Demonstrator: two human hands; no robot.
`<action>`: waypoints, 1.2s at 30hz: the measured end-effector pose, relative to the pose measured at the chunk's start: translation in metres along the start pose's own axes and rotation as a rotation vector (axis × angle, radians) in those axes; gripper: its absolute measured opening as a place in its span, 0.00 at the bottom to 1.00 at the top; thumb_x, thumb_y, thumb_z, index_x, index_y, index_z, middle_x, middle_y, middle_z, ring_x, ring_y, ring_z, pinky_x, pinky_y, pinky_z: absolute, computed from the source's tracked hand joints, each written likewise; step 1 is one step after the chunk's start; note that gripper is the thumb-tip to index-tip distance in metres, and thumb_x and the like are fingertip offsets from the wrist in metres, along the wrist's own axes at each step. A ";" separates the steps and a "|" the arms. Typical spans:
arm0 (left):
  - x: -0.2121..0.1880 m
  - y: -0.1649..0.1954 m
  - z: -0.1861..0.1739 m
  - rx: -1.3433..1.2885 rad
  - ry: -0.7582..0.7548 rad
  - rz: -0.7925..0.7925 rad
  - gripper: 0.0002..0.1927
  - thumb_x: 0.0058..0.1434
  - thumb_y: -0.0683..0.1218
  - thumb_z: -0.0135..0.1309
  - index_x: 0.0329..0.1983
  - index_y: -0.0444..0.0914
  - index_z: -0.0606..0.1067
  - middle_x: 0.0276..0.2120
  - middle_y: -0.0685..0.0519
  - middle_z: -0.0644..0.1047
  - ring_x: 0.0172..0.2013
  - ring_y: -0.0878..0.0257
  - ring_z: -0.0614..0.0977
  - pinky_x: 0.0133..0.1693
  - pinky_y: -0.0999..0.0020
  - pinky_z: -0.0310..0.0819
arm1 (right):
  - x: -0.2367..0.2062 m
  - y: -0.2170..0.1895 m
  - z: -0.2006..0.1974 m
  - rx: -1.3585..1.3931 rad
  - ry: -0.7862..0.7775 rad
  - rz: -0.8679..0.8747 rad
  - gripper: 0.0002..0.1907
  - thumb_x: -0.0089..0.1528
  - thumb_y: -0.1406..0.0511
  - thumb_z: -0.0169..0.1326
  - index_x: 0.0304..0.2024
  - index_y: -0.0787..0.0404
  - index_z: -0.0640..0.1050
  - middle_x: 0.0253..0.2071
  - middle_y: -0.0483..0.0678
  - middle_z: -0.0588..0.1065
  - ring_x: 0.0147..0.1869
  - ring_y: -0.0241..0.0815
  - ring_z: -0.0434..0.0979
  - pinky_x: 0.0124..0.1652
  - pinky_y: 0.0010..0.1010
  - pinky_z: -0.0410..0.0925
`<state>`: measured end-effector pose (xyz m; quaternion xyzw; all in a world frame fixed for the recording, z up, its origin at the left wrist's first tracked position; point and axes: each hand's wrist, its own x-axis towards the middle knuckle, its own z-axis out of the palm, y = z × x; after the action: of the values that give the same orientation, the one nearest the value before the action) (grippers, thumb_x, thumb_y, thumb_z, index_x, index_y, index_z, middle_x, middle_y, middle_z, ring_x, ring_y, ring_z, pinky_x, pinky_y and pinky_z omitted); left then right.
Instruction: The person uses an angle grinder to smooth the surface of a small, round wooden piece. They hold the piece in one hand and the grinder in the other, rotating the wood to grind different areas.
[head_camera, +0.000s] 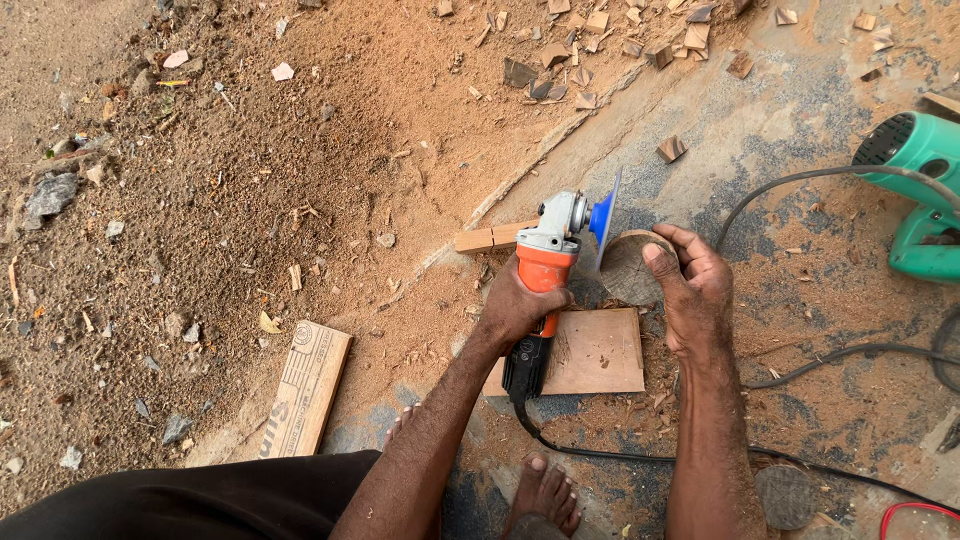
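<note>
Left hand (517, 305) wraps tightly around the orange body of an angle grinder (548, 262), fingers closed over the housing, with the grey gear head and the blue disc (606, 215) pointing away from the person. Right hand (690, 285) cups a round wooden disc (628, 268), thumb laid across its upper face and fingers curled behind its far edge, holding it tilted just beside the blue disc; whether wheel and wood actually touch is hard to tell from this angle. That round piece looks pale brown and rough, dusted with sawdust, and it sits above the far edge of a flat square wooden board (598, 352) lying on the grey concrete floor (780, 150). From the black tail of the grinder a black cable (640, 457) runs back past a bare foot (543, 497). To the left, on the sandy ground near the person's dark clothing, lies a long rectangular wooden plank (306, 388) bearing dark printed lettering and a round stamp at its upper end. A short wooden block (487, 238) rests just beyond the grinder's head. At the right edge sits a green power tool (920, 190) with its own cord, and offcuts (590, 45) are heaped at the top.
</note>
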<state>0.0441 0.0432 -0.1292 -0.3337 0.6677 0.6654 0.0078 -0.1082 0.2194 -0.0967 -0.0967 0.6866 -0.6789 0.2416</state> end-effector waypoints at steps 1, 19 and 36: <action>0.000 0.000 0.000 0.015 -0.002 -0.005 0.33 0.43 0.51 0.69 0.52 0.40 0.71 0.40 0.51 0.78 0.40 0.60 0.82 0.45 0.61 0.80 | 0.001 0.000 0.000 -0.002 0.003 0.008 0.27 0.61 0.64 0.65 0.59 0.69 0.75 0.51 0.55 0.78 0.55 0.41 0.77 0.57 0.31 0.72; 0.003 -0.002 0.001 0.017 0.004 -0.003 0.32 0.44 0.51 0.68 0.52 0.40 0.70 0.41 0.51 0.78 0.41 0.60 0.82 0.46 0.60 0.80 | -0.014 -0.013 -0.020 0.111 0.001 0.167 0.37 0.56 0.58 0.65 0.64 0.63 0.67 0.49 0.52 0.77 0.44 0.40 0.78 0.29 0.28 0.71; 0.005 -0.003 0.001 0.029 0.000 -0.018 0.32 0.44 0.52 0.68 0.51 0.40 0.70 0.40 0.51 0.77 0.41 0.59 0.82 0.46 0.59 0.81 | -0.013 -0.002 -0.004 0.052 -0.007 0.085 0.38 0.57 0.63 0.67 0.68 0.66 0.70 0.57 0.57 0.77 0.54 0.38 0.77 0.49 0.27 0.73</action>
<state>0.0416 0.0422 -0.1340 -0.3392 0.6744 0.6555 0.0187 -0.0994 0.2291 -0.0921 -0.0632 0.6713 -0.6854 0.2751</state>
